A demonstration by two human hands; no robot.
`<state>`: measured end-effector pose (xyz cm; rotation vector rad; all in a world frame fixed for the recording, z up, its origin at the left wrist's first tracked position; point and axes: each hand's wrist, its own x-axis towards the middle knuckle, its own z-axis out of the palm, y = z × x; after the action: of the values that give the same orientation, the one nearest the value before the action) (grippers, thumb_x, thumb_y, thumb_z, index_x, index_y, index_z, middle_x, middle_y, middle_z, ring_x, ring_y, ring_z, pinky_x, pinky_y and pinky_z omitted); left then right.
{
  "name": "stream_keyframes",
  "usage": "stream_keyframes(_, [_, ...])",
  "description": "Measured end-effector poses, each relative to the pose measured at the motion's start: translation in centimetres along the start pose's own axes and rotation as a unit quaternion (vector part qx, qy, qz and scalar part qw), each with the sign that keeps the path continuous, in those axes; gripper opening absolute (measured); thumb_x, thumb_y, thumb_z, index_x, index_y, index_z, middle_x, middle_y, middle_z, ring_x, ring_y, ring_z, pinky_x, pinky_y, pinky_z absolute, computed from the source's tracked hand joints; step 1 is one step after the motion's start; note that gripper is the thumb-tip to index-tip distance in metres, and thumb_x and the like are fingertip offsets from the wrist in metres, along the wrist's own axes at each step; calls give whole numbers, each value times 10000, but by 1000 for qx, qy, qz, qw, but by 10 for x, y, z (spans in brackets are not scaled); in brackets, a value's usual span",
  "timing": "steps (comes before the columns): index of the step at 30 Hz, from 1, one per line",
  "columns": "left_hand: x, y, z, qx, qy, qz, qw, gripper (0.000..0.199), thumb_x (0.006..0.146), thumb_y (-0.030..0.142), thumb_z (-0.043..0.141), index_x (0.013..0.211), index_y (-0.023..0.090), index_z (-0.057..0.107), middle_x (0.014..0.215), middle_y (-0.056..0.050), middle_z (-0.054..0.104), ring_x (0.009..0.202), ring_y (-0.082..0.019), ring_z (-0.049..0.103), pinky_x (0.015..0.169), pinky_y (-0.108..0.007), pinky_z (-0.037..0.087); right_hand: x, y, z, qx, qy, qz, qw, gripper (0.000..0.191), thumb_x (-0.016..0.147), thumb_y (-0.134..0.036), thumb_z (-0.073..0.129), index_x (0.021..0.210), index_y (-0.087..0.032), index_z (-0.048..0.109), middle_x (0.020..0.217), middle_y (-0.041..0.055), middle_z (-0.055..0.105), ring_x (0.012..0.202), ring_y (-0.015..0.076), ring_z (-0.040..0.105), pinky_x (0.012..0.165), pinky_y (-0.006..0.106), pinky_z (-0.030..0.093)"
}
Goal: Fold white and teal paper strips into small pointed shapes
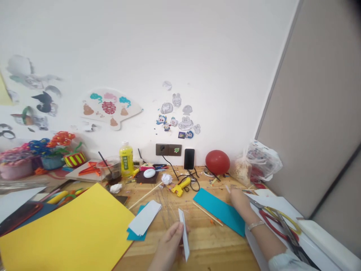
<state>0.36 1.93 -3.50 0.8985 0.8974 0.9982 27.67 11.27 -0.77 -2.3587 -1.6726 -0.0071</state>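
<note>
Near the front edge of the table my left hand (171, 241) grips a folded piece of white paper (184, 235), held nearly upright with its edge toward me. My right hand (238, 199) is stretched out at the right, beyond a teal paper strip (218, 210). A small pale thing pokes out at its blurred fingertips, too unclear to name; the other fingers are hidden behind the hand. Left of the held paper lies a stack of white paper strips (145, 218) on teal paper (137, 235). A thin wooden stick (208, 213) lies along the teal strip.
Yellow paper (70, 229) covers the left front. Farther back are a yellow glue gun (181, 187), a yellow bottle (126, 160), a cup of dark liquid (113, 171), a phone (189, 159) and a red balloon (217, 162). Large scissors (282, 226) lie beside my right forearm.
</note>
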Motion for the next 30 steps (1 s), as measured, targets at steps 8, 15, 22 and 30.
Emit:
stream_keyframes(8, [3,-7,-2,31,-14,2,999,547,535,662,563,739,157,516,417,77,466,357,-78,450,387,-190,339,-68,-37,-39,174,-7,-135,975,182,817,-233,423,705,-163,549,683,12,593,652,146,546,588,236,402])
stream_keyframes(15, [-1,-5,-2,38,-50,26,998,446,612,591,564,651,153,492,459,36,541,403,-90,484,437,-209,370,-148,-94,-19,396,-107,-262,874,154,733,-196,456,585,-162,485,527,-44,446,513,102,432,478,196,315])
stream_keyframes(22, [0,-5,-6,94,-44,31,994,427,661,578,522,655,151,501,454,42,516,413,-91,459,437,-205,355,-149,-91,-7,431,-90,-243,864,139,740,-182,438,604,-166,464,532,-49,430,504,93,416,473,186,310])
stream_keyframes(30, [-11,6,1,127,-44,38,990,396,677,554,514,656,159,514,471,56,502,447,-105,467,464,-215,371,-157,-91,0,383,-78,-270,880,130,751,-144,439,642,-171,503,561,-40,503,536,97,470,498,182,314])
